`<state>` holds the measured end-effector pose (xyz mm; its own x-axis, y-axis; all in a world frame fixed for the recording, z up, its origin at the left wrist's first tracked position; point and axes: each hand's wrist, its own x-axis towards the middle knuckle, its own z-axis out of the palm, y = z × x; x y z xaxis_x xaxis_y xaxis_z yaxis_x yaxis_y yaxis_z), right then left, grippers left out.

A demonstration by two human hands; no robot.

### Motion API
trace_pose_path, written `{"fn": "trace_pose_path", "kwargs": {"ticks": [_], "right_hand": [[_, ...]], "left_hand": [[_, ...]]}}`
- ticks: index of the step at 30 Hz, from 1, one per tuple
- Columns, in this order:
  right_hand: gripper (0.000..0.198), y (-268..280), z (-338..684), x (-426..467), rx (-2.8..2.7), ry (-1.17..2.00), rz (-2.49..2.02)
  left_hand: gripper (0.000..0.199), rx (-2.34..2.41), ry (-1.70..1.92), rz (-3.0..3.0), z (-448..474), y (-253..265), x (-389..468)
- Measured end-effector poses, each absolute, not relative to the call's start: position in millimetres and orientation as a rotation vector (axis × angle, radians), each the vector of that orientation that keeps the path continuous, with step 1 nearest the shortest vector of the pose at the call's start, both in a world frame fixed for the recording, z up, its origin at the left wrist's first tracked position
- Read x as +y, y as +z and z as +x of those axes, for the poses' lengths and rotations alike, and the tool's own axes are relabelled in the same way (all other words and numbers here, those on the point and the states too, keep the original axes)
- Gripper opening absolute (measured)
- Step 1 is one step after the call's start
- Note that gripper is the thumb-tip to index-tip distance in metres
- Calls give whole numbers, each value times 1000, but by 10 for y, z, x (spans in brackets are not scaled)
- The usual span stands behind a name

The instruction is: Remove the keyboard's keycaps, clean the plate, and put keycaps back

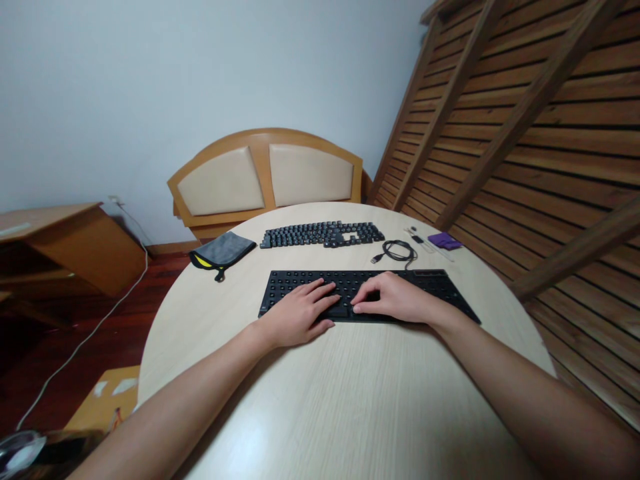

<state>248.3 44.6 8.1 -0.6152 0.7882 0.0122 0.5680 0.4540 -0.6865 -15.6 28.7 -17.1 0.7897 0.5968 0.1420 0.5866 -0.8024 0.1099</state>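
Main risk's at the kb [345, 280], lower ctr of frame, flat on the table [320, 400]. If the L hand [299, 313] bears down unevenly, kb could slide or tip a bit; if the R hand [395, 297] pushes or pulls off-square, a key post could bend, I'd guess. Farther up, rt of ctr, the cable [397, 250] lies coiled betw. kb & caps [305, 235]: shove the kb that way and the coil might knock some of the 100-ish caps out of their rows.

Fingers now. L hand's: loosely spread, 4 laid over the kb, thumb out by its near edge, gripping nothing I can see. R hand's: thumb + forefinger nearly meet, a narrow pinch down at the kb just rt of the L fingertips; can't tell if there's a cap betw. them, too small from here.
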Motion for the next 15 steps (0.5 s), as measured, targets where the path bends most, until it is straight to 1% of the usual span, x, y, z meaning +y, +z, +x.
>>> {"fn": "trace_pose_path", "kwargs": {"ticks": [8, 15], "right_hand": [[15, 134, 2423, 380, -2496, 674, -1135], [9, 170, 2369, 318, -2561, 504, -1141]], "left_hand": [[54, 967, 253, 2941, -147, -152, 285], [54, 950, 275, 2916, -165, -183, 300]]}}
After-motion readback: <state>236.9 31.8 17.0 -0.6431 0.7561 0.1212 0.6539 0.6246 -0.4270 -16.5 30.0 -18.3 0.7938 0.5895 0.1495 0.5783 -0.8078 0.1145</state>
